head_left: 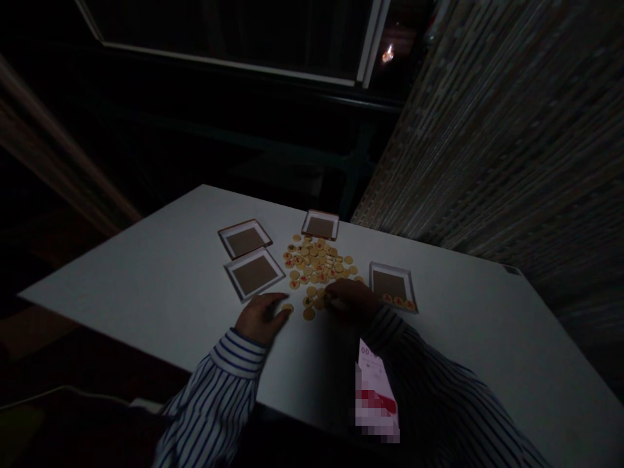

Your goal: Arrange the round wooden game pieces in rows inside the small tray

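A heap of round wooden Chinese chess pieces (316, 260), some with red or dark characters, lies mid-table. My left hand (259, 318) rests at the near left of the heap, thumb and fingers apart, with a single piece (287, 308) by the thumb tip. Over the near edge of the heap, my right hand (351, 298) has its fingers curled together around what looks like a piece, though shadow hides much of the grip. Just right of it, an open tray (390, 283) holds three red-marked pieces (398, 302) along its near side.
Left of the heap lie two shallow trays, a farther one (244, 239) and a nearer one (254, 273). Another tray (320, 225) is behind the heap. A lit phone (375, 383) sits beneath my right forearm on the white table (160, 273). String curtains (487, 130) hang at the right.
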Demonstrator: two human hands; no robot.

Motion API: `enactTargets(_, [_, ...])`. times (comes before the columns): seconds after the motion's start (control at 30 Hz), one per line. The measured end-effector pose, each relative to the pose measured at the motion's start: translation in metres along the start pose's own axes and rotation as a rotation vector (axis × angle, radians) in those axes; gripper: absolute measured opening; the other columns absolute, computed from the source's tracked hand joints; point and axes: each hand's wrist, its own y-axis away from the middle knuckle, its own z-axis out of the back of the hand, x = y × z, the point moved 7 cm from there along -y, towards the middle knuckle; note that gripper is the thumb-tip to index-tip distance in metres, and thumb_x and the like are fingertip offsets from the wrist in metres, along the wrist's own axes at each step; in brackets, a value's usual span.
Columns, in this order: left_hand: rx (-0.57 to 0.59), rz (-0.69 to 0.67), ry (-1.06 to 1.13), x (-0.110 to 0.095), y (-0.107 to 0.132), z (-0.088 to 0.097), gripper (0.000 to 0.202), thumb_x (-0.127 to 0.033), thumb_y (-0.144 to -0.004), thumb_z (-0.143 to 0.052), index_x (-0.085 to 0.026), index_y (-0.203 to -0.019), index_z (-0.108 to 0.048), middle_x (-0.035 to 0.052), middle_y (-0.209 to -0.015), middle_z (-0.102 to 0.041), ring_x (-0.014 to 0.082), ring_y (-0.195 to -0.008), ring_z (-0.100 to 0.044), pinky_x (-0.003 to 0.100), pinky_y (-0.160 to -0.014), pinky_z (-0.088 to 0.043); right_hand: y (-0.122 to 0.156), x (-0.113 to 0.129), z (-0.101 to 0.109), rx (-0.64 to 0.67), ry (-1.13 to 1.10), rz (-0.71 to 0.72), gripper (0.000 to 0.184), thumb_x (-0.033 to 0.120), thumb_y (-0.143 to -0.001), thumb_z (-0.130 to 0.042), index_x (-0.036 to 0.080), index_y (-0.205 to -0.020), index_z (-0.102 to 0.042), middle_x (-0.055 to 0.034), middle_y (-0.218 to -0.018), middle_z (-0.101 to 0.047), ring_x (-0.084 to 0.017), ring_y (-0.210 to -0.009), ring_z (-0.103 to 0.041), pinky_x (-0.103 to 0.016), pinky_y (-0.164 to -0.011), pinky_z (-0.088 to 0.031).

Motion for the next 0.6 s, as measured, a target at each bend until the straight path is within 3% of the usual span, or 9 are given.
enactTargets(0.1, [0.055, -0.060, -0.071, 0.002, 0.002, -0.010, 0.035, -0.036, -0.072, -0.061, -0.019, -0.102, -0.066, 0.0082, -0.098, -0.070, 0.0234, -0.091, -0.064, 0.039, -0.084, -0.051, -0.019, 0.008, -0.010, 0.083, 0.011, 0.025, 0.029, 0.033, -0.079, -0.056, 0.016, -0.102, -0.061, -0.0086, -0.096, -0.065, -0.019, -0.085, -0.059, -0.028, -0.070, -0.041])
enactTargets(0.23, [0.071, -0.085, -0.105, 0.006, 0.003, -0.016, 0.033, -0.031, -0.072, -0.060, -0.020, -0.102, -0.065, 0.0076, -0.097, -0.070, 0.0240, -0.092, -0.063, 0.039, -0.084, -0.050, -0.039, 0.022, -0.026, 0.139, 0.032, 0.072, 0.026, 0.033, -0.082, -0.050, 0.017, -0.098, -0.063, -0.0090, -0.099, -0.064, -0.020, -0.092, -0.058, -0.029, -0.076, -0.041])
enactTargets(0.6, [0.078, -0.102, -0.097, 0.011, 0.002, -0.017, 0.033, -0.029, -0.073, -0.057, -0.020, -0.104, -0.064, 0.0079, -0.097, -0.070, 0.0234, -0.089, -0.064, 0.038, -0.081, -0.051, -0.059, 0.033, -0.046, 0.123, 0.074, 0.077, 0.030, 0.036, -0.080, -0.051, 0.018, -0.101, -0.061, -0.0085, -0.103, -0.065, -0.023, -0.095, -0.059, -0.033, -0.077, -0.043])
